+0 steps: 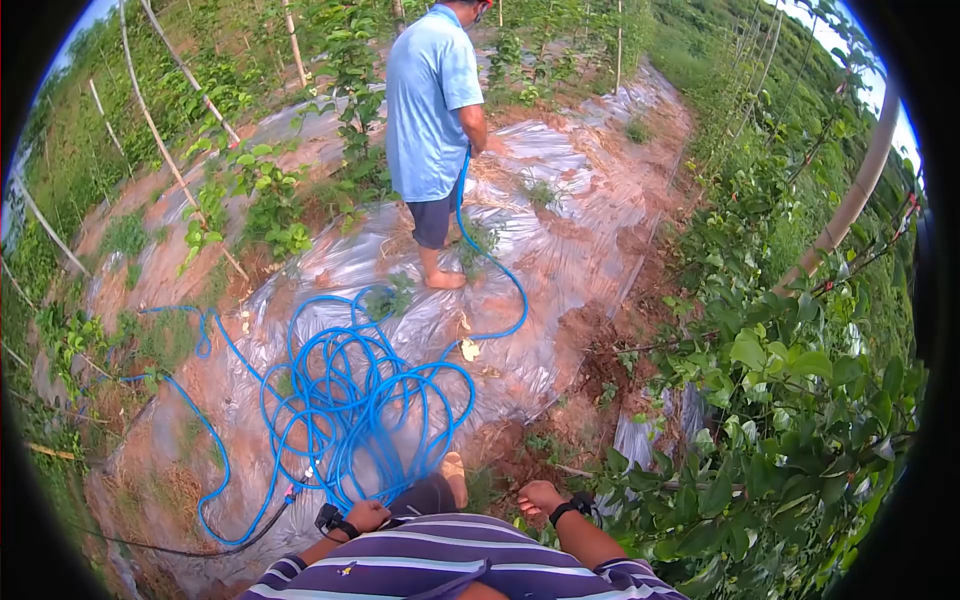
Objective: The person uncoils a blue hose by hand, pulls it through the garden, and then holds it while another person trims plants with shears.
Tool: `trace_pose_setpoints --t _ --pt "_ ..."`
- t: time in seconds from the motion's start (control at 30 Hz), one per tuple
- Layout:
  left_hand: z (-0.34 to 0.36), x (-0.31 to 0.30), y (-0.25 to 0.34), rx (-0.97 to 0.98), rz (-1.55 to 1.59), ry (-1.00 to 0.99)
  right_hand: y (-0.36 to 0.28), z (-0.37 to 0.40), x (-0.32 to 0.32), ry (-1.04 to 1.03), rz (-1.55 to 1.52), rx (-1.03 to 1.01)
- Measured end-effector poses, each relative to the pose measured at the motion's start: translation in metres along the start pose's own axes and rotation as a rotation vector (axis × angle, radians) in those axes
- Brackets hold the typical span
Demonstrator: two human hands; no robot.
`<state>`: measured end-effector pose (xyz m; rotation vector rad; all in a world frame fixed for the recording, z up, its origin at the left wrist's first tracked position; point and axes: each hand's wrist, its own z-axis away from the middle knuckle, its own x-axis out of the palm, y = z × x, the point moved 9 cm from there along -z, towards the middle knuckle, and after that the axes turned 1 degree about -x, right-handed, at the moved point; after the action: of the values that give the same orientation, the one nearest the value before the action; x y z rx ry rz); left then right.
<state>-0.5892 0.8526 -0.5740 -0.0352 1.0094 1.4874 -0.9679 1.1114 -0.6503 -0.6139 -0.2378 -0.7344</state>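
Observation:
A blue hose (345,385) lies in a tangled heap of loops on the ground just ahead of me. My left hand (368,516) is low at my left side, beside the nearest loops; its fingers are mostly out of sight, and whether it touches the hose cannot be made out. Out to the right, my right hand (541,499) has its fingers curled in, and nothing shows in it. Both wrists wear black bands. From the heap, one length of hose runs forward to another person (428,110) in a light blue shirt, who holds its end part.
Silvery plastic sheeting (545,165) with reddish soil covers the ground. Leafy bushes (760,440) crowd the right side, with a thick leaning pole (850,190). Thin stakes (160,140) and young plants stand at left. A dark thin hose (180,549) joins near the heap.

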Motion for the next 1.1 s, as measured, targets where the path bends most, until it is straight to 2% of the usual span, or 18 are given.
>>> trace_pose_setpoints --t 0.1,0.17,0.2,0.37,0.53,0.57,0.6,0.63,0.67,0.73,0.8,0.83,0.9,0.93,1.0,1.03,1.07,1.1 --pt "-0.011 -0.002 0.000 -0.079 -0.033 -0.106 -0.022 0.010 0.005 0.176 0.161 0.020" --pt "-0.033 -0.002 -0.007 -0.075 -0.046 -0.036 -0.040 0.004 0.000 0.240 0.218 0.025" --pt "-0.044 -0.010 -0.002 -0.073 -0.059 0.039 -0.050 0.000 -0.004 0.251 0.217 0.025" --pt "-0.067 -0.052 0.047 -0.066 0.098 -0.077 -0.067 -0.042 -0.020 0.088 0.294 0.108" --pt "-0.096 -0.079 0.056 -0.061 0.191 -0.081 -0.136 -0.049 0.003 0.281 0.457 0.014" --pt "-0.093 -0.087 0.060 -0.200 0.300 -0.108 -0.148 -0.059 0.003 0.255 0.458 -0.051" --pt "-0.119 -0.080 0.040 -0.008 0.183 -0.067 -0.152 -0.071 0.003 0.227 0.455 -0.103" --pt "-0.129 -0.080 0.033 0.057 0.170 -0.038 -0.160 -0.077 0.006 0.229 0.458 -0.106" --pt "-0.120 -0.096 0.053 -0.015 0.223 -0.031 -0.180 -0.072 0.021 0.216 0.649 -0.118" --pt "-0.130 -0.101 0.049 -0.050 0.393 -0.009 -0.176 -0.091 0.010 0.162 0.336 0.011" --pt "-0.109 -0.112 0.056 -0.133 0.542 -0.016 -0.172 -0.121 -0.004 -0.071 0.002 -0.225" --pt "-0.112 -0.117 0.057 -0.113 0.592 0.005 -0.184 -0.116 0.007 -0.063 -0.002 -0.238" --pt "-0.134 -0.114 0.048 -0.057 0.550 0.041 -0.221 -0.095 0.004 0.213 0.332 -0.233" --pt "-0.146 -0.105 0.025 -0.026 0.527 0.045 -0.233 -0.086 0.008 0.167 0.316 -0.146" --pt "-0.145 -0.117 0.040 0.091 0.335 0.102 -0.292 -0.060 0.014 0.336 0.421 -0.215" --pt "-0.139 -0.125 0.056 0.013 0.303 0.035 -0.327 -0.040 0.012 0.475 0.525 -0.250" --pt "-0.159 -0.112 0.031 0.198 0.288 0.107 -0.372 -0.017 0.014 0.514 0.465 -0.319" --pt "-0.164 -0.113 0.032 0.176 0.261 0.063 -0.414 -0.014 -0.012 0.576 0.526 -0.374"
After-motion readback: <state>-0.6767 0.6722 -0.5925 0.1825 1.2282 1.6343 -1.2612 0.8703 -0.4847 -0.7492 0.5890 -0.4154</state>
